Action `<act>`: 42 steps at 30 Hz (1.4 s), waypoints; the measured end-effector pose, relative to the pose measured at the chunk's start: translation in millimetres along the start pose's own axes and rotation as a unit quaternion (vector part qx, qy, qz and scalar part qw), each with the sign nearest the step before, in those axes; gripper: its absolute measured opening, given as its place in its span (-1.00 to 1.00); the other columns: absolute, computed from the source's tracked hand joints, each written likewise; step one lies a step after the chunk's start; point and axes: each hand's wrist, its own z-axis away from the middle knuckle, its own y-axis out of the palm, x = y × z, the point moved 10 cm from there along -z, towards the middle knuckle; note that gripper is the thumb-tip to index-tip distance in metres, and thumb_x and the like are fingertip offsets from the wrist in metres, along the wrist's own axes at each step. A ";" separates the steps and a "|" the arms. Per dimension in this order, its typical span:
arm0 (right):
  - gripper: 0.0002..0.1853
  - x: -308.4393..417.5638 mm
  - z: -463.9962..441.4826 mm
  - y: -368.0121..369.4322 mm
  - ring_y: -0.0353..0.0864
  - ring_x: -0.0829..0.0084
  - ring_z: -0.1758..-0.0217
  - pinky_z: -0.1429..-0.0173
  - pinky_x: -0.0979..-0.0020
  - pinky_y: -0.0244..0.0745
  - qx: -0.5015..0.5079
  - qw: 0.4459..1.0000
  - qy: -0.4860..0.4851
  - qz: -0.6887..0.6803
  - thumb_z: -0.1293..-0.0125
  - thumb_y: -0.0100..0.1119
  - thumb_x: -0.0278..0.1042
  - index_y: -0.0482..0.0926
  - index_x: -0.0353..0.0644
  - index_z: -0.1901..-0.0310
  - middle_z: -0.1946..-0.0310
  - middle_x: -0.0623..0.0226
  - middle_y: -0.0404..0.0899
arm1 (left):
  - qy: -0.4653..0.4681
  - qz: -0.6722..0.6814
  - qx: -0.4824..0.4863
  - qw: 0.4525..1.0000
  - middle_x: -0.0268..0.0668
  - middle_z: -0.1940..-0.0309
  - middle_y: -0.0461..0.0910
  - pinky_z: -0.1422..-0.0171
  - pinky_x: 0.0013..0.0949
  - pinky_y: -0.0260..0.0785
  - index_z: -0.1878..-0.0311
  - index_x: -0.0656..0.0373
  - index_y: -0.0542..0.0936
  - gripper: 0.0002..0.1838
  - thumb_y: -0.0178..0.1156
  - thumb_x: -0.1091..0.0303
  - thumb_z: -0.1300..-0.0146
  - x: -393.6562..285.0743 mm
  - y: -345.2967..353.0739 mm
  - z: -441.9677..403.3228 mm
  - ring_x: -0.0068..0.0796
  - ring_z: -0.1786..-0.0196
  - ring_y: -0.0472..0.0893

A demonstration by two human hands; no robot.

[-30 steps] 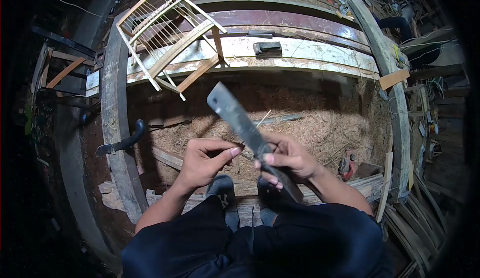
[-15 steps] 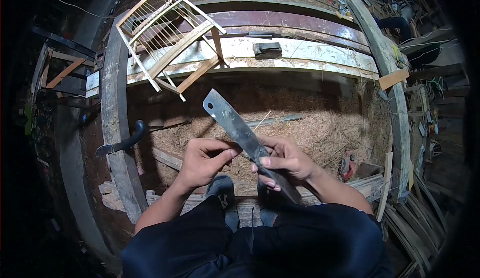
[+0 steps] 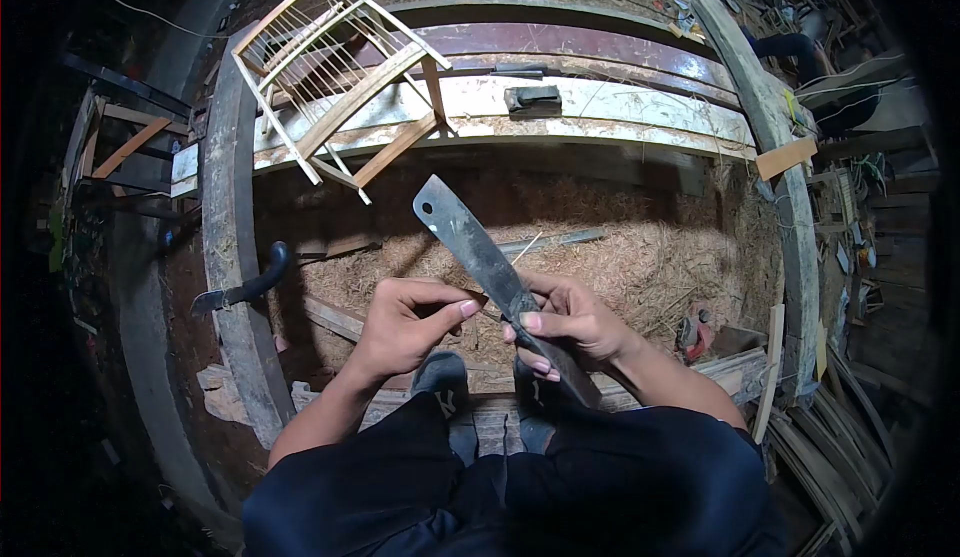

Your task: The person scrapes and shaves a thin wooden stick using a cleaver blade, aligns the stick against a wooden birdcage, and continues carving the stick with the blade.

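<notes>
A black-handled knife [image 3: 258,283] lies on a rough gray beam [image 3: 230,167]. The left hand [image 3: 400,327] has its thumb and finger pinched together, on what I cannot tell. The right hand [image 3: 575,325] is clamped on a long, flat metal blade [image 3: 482,259], tilted over scratchy wood bits [image 3: 660,267].

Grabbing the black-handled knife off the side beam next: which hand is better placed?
Likely the left hand: it is nearer the knife on the side beam, though its fingertips look pinched; the right hand grips a metal blade.
</notes>
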 end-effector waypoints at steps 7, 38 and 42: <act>-0.39 11.6 2.8 -0.5 0.58 0.38 0.54 0.56 0.44 0.52 -0.021 1.000 -0.013 -0.019 -0.37 0.18 -0.46 0.21 -0.28 -0.41 0.22 0.10 0.59 | -0.017 0.010 0.007 1.000 -0.27 0.45 0.67 0.36 -0.52 0.38 0.15 0.33 0.74 -0.85 0.34 0.47 -0.27 -2.1 -0.1 2.9 -0.66 0.41 0.57; -0.31 6.4 5.6 12.0 0.56 0.50 0.52 0.52 0.51 0.52 0.014 0.999 -0.002 0.034 -0.39 0.18 -0.42 0.11 -0.36 -0.46 0.21 0.16 0.62 | -0.029 0.072 0.013 0.997 -0.34 0.43 0.65 0.34 -0.53 0.37 0.09 0.39 0.69 -0.82 0.19 0.52 -0.34 8.6 4.9 8.6 -0.70 0.41 0.52; -0.32 12.3 9.4 8.3 0.57 0.47 0.51 0.54 0.51 0.51 0.001 1.000 -0.019 -0.001 -0.39 0.18 -0.43 0.11 -0.34 -0.46 0.18 0.12 0.61 | -0.029 0.025 0.003 0.999 -0.37 0.47 0.63 0.36 -0.54 0.33 0.10 0.39 0.69 -0.83 0.19 0.52 -0.35 3.8 4.2 7.9 -0.71 0.43 0.50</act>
